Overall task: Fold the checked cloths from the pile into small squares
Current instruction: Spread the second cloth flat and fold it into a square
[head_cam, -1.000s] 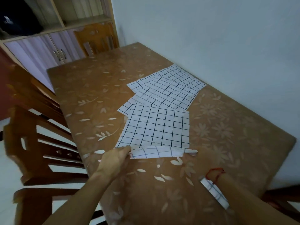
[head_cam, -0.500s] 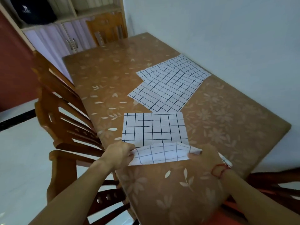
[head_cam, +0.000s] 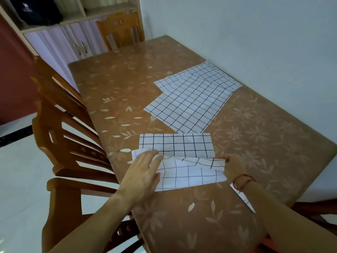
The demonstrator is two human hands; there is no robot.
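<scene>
Head view: left hand presses flat on the checked cloth; right hand pinches its edge; black bag lettering unreadable.

Cloth edge beneath left hand

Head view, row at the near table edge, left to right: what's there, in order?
Wooden chair → left hand, flat on the cloth's left end → half-folded cloth → right hand, pinching the cloth's right edge.
</scene>
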